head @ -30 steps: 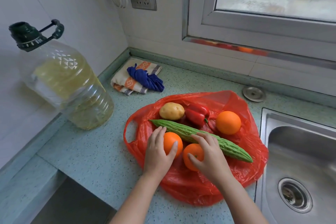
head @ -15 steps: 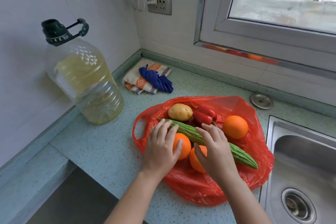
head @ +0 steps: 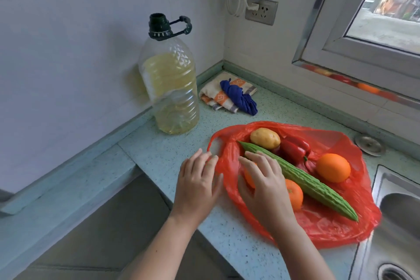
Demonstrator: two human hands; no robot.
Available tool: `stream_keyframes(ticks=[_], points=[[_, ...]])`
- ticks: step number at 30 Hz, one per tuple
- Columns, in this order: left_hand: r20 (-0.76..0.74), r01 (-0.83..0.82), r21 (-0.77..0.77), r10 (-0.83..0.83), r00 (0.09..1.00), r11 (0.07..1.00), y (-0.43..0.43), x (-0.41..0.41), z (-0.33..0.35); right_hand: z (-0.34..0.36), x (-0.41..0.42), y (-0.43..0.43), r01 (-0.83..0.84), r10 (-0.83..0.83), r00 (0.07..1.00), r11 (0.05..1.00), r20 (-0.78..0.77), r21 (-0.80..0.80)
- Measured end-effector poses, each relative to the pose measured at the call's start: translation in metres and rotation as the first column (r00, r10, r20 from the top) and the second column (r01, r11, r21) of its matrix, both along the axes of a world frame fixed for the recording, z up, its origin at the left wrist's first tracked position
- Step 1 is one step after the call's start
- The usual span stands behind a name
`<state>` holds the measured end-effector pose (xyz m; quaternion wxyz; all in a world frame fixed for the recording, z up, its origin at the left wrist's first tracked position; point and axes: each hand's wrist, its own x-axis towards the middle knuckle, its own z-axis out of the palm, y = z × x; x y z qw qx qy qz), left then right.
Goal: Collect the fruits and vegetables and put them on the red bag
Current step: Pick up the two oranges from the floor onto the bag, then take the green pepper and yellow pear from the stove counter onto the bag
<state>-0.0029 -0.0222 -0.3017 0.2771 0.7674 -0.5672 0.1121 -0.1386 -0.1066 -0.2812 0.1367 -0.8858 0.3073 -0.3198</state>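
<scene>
The right hand (head: 264, 186) lies flat with fingers (head: 250, 159) spread over a small orange (head: 248, 177), not gripping it. The left hand (head: 196, 179) is open and empty, just touching the edge of the red bag (head: 329, 227). On the bag lie a bumpy green gourd (head: 306, 182), a potato (head: 265, 138), a red pepper (head: 293, 151) and two more oranges (head: 333, 167). The bag sits on a speckled green bench (head: 163, 154) beside a steel sink (head: 400, 223). An oil bottle (head: 170, 84) stands by the white wall. No writing can be read.

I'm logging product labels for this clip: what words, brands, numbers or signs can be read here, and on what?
None can be read.
Oil bottle: its clear label shows no legible print.
Bottle cap: small marks round the rim, too blurred to read.
Wall socket: no lettering visible.
Red bag: plain.
</scene>
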Motion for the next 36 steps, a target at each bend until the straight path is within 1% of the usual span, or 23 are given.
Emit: stream_keyframes(ticks=[4, 9, 13, 16, 19, 22, 26, 31, 36], points=[[0.000, -0.090, -0.010, 0.090, 0.996, 0.996, 0.051, 0.010, 0.004, 0.008, 0.019, 0.037, -0.089, 0.087, 0.995, 0.996, -0.058, -0.031], [-0.013, -0.222, -0.089, 0.222, 0.975, 0.971, 0.122, 0.023, 0.017, 0.022, 0.047, 0.095, -0.202, 0.199, 0.978, 0.979, -0.068, -0.029], [-0.004, -0.316, -0.140, 0.319, 0.948, 0.938, 0.184, 0.032, 0.030, 0.034, 0.069, 0.147, -0.285, 0.280, 0.957, 0.957, -0.078, -0.061], [0.001, -0.395, -0.149, 0.400, 0.917, 0.906, 0.232, 0.033, 0.041, 0.042, 0.083, 0.187, -0.382, 0.379, 0.924, 0.920, -0.054, -0.088], [-0.004, -0.470, -0.176, 0.477, 0.879, 0.865, 0.280, 0.031, 0.050, 0.047, 0.094, 0.227, -0.446, 0.444, 0.895, 0.889, -0.043, -0.106], [-0.016, -0.549, -0.181, 0.555, 0.831, 0.816, 0.327, 0.028, 0.058, 0.054, 0.103, 0.269, -0.511, 0.508, 0.859, 0.845, -0.062, -0.155], [-0.014, -0.644, -0.168, 0.651, 0.759, 0.747, 0.391, 0.023, 0.064, 0.060, 0.115, 0.326, -0.596, 0.593, 0.802, 0.785, -0.077, -0.166], [-0.015, -0.749, -0.129, 0.754, 0.657, 0.650, 0.470, 0.015, 0.065, 0.063, 0.131, 0.398, -0.715, 0.712, 0.698, 0.684, -0.076, -0.147], [-0.026, -0.848, -0.096, 0.850, 0.526, 0.521, 0.537, 0.009, 0.068, 0.065, 0.145, 0.462, -0.815, 0.814, 0.576, 0.566, -0.069, -0.127]])
